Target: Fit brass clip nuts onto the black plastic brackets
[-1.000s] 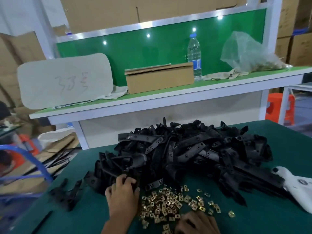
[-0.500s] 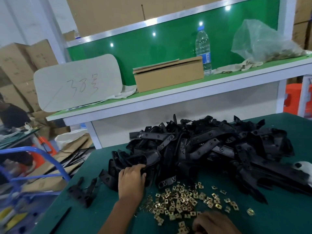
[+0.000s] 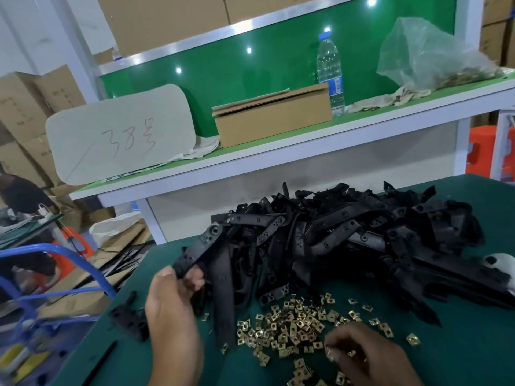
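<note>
I am looking at a factory assembly bench. Stacked brown cardboard cartons (image 3: 25, 107) line the wall. A heap of black plastic brackets (image 3: 348, 238) and loose brass clip nuts (image 3: 295, 327) covers the green work mat (image 3: 459, 358).

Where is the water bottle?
In the head view, the water bottle stands upright on the green shelf behind the table, just right of the cardboard box and left of the clear plastic bag.

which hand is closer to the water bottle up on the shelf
Left, only slightly. The left hand grips a bracket below-left of the bottle; the right hand sits lower, at the clip nuts.
</note>
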The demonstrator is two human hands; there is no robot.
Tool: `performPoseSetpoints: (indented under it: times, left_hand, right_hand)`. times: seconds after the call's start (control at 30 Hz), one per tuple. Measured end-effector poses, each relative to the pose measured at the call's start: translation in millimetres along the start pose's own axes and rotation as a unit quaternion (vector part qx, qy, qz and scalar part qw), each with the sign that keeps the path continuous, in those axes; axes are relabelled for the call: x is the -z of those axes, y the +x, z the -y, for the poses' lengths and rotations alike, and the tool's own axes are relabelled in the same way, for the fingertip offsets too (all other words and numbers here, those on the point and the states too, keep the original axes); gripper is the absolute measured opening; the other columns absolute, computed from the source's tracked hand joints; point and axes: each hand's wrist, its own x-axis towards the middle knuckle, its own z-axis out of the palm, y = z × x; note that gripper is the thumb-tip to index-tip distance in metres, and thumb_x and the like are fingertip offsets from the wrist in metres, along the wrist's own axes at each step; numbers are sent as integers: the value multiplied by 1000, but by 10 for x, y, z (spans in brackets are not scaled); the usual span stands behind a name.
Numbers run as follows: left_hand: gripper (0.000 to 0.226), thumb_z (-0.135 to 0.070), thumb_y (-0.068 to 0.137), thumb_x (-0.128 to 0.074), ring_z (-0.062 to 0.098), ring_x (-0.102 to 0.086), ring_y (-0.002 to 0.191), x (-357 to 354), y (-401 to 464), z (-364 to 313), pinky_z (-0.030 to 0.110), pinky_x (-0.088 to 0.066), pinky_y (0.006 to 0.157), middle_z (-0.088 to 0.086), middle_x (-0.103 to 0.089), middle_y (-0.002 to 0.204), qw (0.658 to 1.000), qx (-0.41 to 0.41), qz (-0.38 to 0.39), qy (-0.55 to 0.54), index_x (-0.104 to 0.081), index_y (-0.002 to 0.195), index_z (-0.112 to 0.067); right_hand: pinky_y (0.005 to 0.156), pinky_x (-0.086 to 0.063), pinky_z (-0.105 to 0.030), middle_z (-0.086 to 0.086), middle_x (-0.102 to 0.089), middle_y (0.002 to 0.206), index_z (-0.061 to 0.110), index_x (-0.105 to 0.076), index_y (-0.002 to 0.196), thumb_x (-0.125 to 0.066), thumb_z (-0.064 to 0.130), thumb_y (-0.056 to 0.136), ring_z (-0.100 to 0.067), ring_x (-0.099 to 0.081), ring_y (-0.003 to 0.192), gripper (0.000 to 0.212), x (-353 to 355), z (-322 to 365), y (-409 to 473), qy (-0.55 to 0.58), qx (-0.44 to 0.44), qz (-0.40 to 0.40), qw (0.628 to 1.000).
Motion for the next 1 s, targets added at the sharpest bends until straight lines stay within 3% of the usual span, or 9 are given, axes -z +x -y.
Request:
performPoseSetpoints:
  times: [0.07, 0.17, 0.3, 0.37, 0.43, 0.5, 0.63, 0.77, 1.0]
  left_hand:
    - [35, -24, 111, -34, 9, -52, 53, 24, -143, -130, 30, -37, 64, -6, -59, 54, 996, 51, 3, -73, -51, 82, -13]
    - [33, -37, 108, -36, 14, -61, 74, 75, -301, -87, 34, -50, 66, 0, -68, 71, 982, 156, 12, -109, -52, 88, -16]
    - [38, -39, 106, -35, 8, -63, 93, 78, -545, 183, 37, -47, 85, -1, -69, 90, 943, 302, 56, -131, -50, 81, -15]
    - [38, -39, 106, -38, 8, -67, 85, 63, -667, 352, 31, -56, 71, 3, -70, 85, 934, 331, 108, -79, -54, 84, -12]
    - [29, -24, 105, -48, 20, -68, 69, 66, -835, 486, 23, -56, 47, 12, -68, 76, 920, 366, 125, -61, -55, 85, -4]
    - [19, -12, 90, -66, 23, -71, 61, 103, -922, 521, 24, -56, 48, 17, -71, 72, 922, 339, 187, -19, -60, 90, 6]
    - [67, -29, 57, -99, 15, -54, 57, 266, -1081, 678, 16, -45, 52, 9, -56, 65, 935, 200, 285, 74, -53, 90, 7]
    - [51, -21, 56, -98, 0, -52, 53, 217, -1231, 722, 10, -43, 54, -8, -57, 59, 931, 143, 323, 89, -56, 81, -6]
    - [43, -59, 57, -88, 11, -61, 64, 320, -1245, 788, 17, -49, 61, -7, -65, 72, 909, 82, 383, 143, -64, 83, -35]
  right_hand:
    - [70, -51, -14, 13, -77, 97, 29, -74, 93, -71, 16, 92, -1, -71, 86, 13, 32, -3, 34, 213, -104, -7, 972]
    - [56, -48, -31, -9, -79, 93, 3, -66, 106, -64, 0, 91, -18, -71, 74, 16, 105, 3, 145, 480, -250, -6, 841]
    - [44, -51, -27, -9, -76, 88, 9, -62, 111, -68, 10, 75, -18, -68, 58, 36, 151, 24, 169, 638, -280, -11, 718]
    - [45, -53, -27, -10, -73, 89, 11, -61, 111, -68, 10, 76, -19, -69, 63, 36, 142, 35, 159, 662, -278, 5, 697]
    - [48, -54, -29, -11, -71, 90, 11, -59, 114, -66, 10, 79, -21, -70, 67, 36, 158, -7, 133, 664, -273, 15, 696]
    - [53, -56, -29, -11, -69, 90, 10, -56, 116, -63, 10, 82, -21, -69, 71, 35, 175, 20, 114, 664, -265, 30, 698]
    - [55, -55, -26, -7, -68, 90, 11, -54, 114, -63, 13, 83, -17, -67, 70, 32, 207, 0, 78, 639, -257, 39, 724]
    - [50, -44, -20, -2, -64, 89, 12, -65, 105, -65, 14, 86, -10, -57, 62, 19, 220, 28, 61, 604, -227, 51, 763]
    - [58, -45, -18, -1, -75, 104, 23, -81, 97, -66, 20, 85, -4, -51, 65, 20, 216, 48, 17, 506, -164, 94, 842]
